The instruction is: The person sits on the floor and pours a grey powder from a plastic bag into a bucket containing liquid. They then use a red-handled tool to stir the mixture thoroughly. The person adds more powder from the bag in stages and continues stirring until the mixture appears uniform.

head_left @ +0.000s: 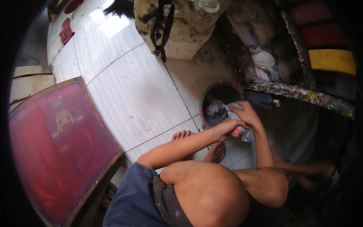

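Note:
Both hands meet over a dark bucket [202,119] with a paint-smeared rim, standing on the floor before my feet. My left hand [230,128] is closed around the lower part of a crumpled plastic bag [245,135], whitish with a red patch. Against it, my right hand [246,114] grips the same bag higher up, its thumb on a white bunched part. The fingers overlap, so part of the bag is hidden. Inside the bucket lies a greyish-white crumpled bundle [215,108]; whether it joins the held bag I cannot tell.
A stained cream jerrycan [177,34] with black straps stands beyond the bucket. Left is a maroon printing screen [72,151] in a frame. At right, a paint-crusted rack [302,94] holds tied white bags [263,60]. A blurred limb [310,169] shows at lower right.

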Demonstrator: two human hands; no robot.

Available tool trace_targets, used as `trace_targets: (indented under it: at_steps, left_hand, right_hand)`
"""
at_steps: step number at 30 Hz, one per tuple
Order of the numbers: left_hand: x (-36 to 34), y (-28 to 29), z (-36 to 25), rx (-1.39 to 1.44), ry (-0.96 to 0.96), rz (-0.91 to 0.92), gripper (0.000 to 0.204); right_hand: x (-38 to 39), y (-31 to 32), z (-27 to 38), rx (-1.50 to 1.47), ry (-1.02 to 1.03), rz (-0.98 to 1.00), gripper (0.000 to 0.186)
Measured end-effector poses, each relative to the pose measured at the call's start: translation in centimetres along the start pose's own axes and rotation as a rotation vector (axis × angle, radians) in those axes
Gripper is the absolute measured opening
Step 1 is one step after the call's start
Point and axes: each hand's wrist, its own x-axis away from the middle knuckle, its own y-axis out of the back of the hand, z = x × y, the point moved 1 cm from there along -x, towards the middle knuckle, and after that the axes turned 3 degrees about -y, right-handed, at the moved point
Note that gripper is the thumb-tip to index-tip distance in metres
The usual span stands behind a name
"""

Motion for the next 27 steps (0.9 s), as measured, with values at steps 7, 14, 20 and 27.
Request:
trace_targets:
  at_steps: [7, 14, 20, 27]
  left_hand:
    - [-0.4, 0.4, -0.1, 0.164, -0.044, 0.031, 0.015]
    - [-0.4, 0.6, 1.0, 0.336, -0.041, 0.044, 0.014]
    - [-0.6, 0.9, 1.4, 0.167, -0.005, 0.028, 0.015]
    - [4.0, 2.0, -0.7, -1.000, -0.371, -0.109, 0.032]
  right_hand:
    - [-1.5, 0.1, 1.1, 0.145, -0.019, 0.052, 0.028]
    - [-1.7, -1.2, -0.7, 0.250, 0.000, -0.078, 0.027]
    - [0.4, -0.7, 1.3, 0.340, -0.206, -0.159, 0.040]
    - [5.6, 3.4, 1.4, -0.041, -0.077, -0.354, 0.028]
